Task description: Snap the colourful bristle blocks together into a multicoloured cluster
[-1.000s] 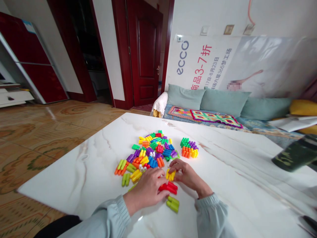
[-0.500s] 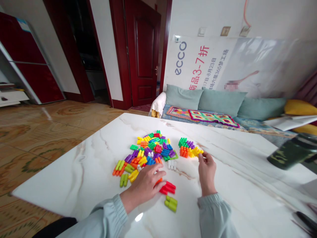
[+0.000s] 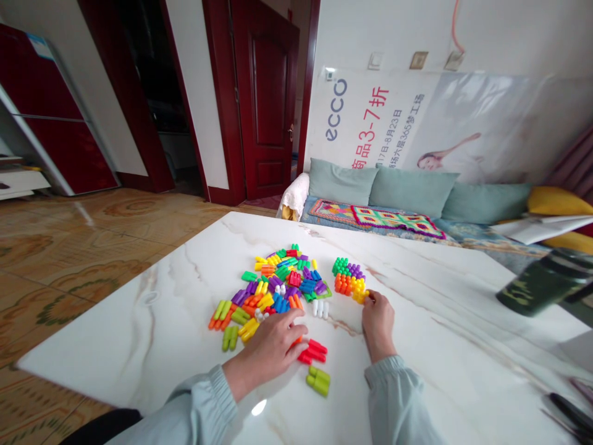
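Observation:
On a white marble table (image 3: 185,309) lies a heap of small coloured plastic blocks (image 3: 278,284). To its right stands a joined cluster of green, purple, orange and yellow blocks (image 3: 348,279). My right hand (image 3: 377,324) pinches a yellow block (image 3: 360,296) against that cluster's near edge. My left hand (image 3: 273,347) rests fingers-down on the table, its fingertips on the red blocks (image 3: 314,351). A green block pair (image 3: 318,381) lies just nearer me, and a white block (image 3: 320,308) sits between my hands.
A dark green cylinder (image 3: 540,285) lies at the table's right. Beyond the table is a sofa (image 3: 407,204) with grey-green cushions and a patterned mat. A dark red door (image 3: 266,99) and a tiled floor (image 3: 69,247) are at left.
My right hand left the spot beside my left hand, carried the yellow block right to the joined cluster, then drew back slightly along its near edge. A white block now lies uncovered.

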Demonstrator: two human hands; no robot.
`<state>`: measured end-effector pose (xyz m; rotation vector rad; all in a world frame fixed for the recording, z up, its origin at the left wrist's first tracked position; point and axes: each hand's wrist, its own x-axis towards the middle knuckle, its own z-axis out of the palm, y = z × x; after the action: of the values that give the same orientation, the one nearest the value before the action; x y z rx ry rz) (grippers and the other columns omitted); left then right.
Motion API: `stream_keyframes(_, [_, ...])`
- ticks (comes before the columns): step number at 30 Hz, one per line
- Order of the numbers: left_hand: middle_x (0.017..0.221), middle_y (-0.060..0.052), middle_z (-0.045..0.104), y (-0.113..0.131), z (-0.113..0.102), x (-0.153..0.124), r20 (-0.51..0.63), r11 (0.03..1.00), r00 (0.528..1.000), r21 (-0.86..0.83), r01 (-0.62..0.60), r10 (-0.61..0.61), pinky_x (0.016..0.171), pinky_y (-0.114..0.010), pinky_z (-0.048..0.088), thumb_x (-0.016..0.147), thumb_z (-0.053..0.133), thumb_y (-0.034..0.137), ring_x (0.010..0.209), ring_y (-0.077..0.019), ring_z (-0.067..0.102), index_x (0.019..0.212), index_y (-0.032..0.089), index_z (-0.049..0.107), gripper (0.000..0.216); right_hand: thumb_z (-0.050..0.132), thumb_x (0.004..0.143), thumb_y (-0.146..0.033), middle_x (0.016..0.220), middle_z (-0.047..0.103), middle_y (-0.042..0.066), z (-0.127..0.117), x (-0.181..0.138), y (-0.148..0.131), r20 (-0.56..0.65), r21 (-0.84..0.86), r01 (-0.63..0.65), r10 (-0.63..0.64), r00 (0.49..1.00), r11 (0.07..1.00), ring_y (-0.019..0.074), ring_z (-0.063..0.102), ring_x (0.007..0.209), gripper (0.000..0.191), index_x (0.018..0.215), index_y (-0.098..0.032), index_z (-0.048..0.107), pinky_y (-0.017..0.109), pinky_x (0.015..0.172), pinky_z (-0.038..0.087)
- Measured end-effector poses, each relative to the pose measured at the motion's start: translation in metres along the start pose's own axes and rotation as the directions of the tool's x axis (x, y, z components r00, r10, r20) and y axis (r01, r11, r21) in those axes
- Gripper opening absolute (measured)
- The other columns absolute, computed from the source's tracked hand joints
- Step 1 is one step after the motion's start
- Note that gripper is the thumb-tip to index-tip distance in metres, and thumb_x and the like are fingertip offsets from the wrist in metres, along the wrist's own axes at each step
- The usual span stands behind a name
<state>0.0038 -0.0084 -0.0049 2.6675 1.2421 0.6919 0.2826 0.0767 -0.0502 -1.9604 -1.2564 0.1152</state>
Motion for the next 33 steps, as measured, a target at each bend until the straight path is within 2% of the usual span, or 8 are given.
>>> stream_keyframes(4, [0.125, -0.004, 0.061, 0.002, -0.001, 0.000, -0.006, 1.000, 1.000, 0.007, -0.008, 0.008, 0.089, -0.037, 0.050, 0.094, 0.053, 0.029, 0.101, -0.0207, 0.064, 0.096, 0.023, 0.067, 0.015, 0.044, 0.080, -0.024, 0.106, 0.069, 0.017, -0.005, -0.003, -0.006, -0.040, 0.026, -0.023, 0.024, 0.999, 0.999, 0.0237, 0.064, 0.087, 0.041, 0.112, -0.007, 0.064, 0.031, 0.077, 0.044])
stream_keyframes(6, [0.125, -0.004, 0.061, 0.002, -0.001, 0.000, -0.005, 1.000, 1.000, 0.008, -0.007, 0.007, 0.089, -0.036, 0.050, 0.093, 0.054, 0.028, 0.100, -0.0205, 0.064, 0.096, 0.023, 0.067, 0.014, 0.050, 0.077, -0.028, 0.103, 0.069, 0.015, -0.011, -0.007, -0.011, -0.049, 0.007, -0.048, 0.048, 0.998, 0.999, 0.0236, 0.064, 0.085, 0.040, 0.110, -0.010, 0.063, 0.030, 0.073, 0.044])
stream_keyframes(10, [0.126, -0.004, 0.060, 0.001, 0.000, 0.000, 0.004, 1.000, 1.000, 0.015, -0.005, 0.005, 0.088, -0.037, 0.051, 0.093, 0.055, 0.027, 0.099, -0.0204, 0.064, 0.096, 0.024, 0.068, 0.014, 0.052, 0.075, -0.033, 0.084, 0.071, 0.008, -0.024, -0.015, -0.025, 0.104, -0.137, -0.091, 0.106, 0.989, 0.986, 0.0242, 0.064, 0.078, 0.024, 0.087, -0.020, 0.070, 0.030, 0.064, 0.040])
stream_keyframes(12, [0.126, -0.004, 0.060, 0.000, 0.001, -0.001, 0.002, 1.000, 1.000, 0.017, -0.007, 0.007, 0.088, -0.037, 0.051, 0.093, 0.054, 0.028, 0.099, -0.0204, 0.064, 0.096, 0.024, 0.068, 0.014, 0.050, 0.077, -0.033, 0.079, 0.071, 0.008, -0.026, -0.018, -0.030, 0.177, -0.193, -0.082, 0.117, 0.977, 0.978, 0.0244, 0.064, 0.076, 0.025, 0.081, -0.022, 0.072, 0.030, 0.063, 0.039])
stream_keyframes(18, [0.126, -0.003, 0.060, 0.001, 0.000, -0.001, 0.012, 1.000, 1.000, 0.010, 0.002, -0.002, 0.088, -0.037, 0.051, 0.094, 0.054, 0.029, 0.099, -0.0203, 0.064, 0.095, 0.024, 0.067, 0.014, 0.050, 0.080, -0.034, 0.092, 0.075, 0.009, -0.021, -0.016, -0.029, 0.186, -0.218, -0.060, 0.102, 0.977, 0.974, 0.0249, 0.067, 0.085, 0.029, 0.090, -0.022, 0.075, 0.031, 0.069, 0.041])
stream_keyframes(24, [0.125, -0.004, 0.061, 0.002, -0.001, 0.000, -0.008, 1.000, 1.000, 0.007, -0.004, 0.004, 0.088, -0.036, 0.051, 0.093, 0.055, 0.028, 0.098, -0.0198, 0.064, 0.094, 0.023, 0.068, 0.014, 0.051, 0.082, -0.036, 0.101, 0.074, 0.009, -0.016, -0.016, -0.024, 0.168, -0.220, 0.009, 0.029, 0.985, 0.975, 0.0254, 0.068, 0.091, 0.032, 0.095, -0.019, 0.075, 0.033, 0.074, 0.042])
stream_keyframes(33, [0.124, -0.003, 0.062, 0.002, -0.003, 0.000, 0.004, 1.000, 1.000, 0.023, -0.009, 0.009, 0.088, -0.036, 0.052, 0.094, 0.054, 0.028, 0.100, -0.0203, 0.065, 0.092, 0.023, 0.068, 0.015, 0.050, 0.083, -0.036, 0.103, 0.073, 0.010, -0.014, -0.017, -0.023, 0.151, -0.202, 0.061, -0.030, 0.988, 0.977, 0.0246, 0.067, 0.088, 0.032, 0.095, -0.018, 0.074, 0.034, 0.074, 0.042])
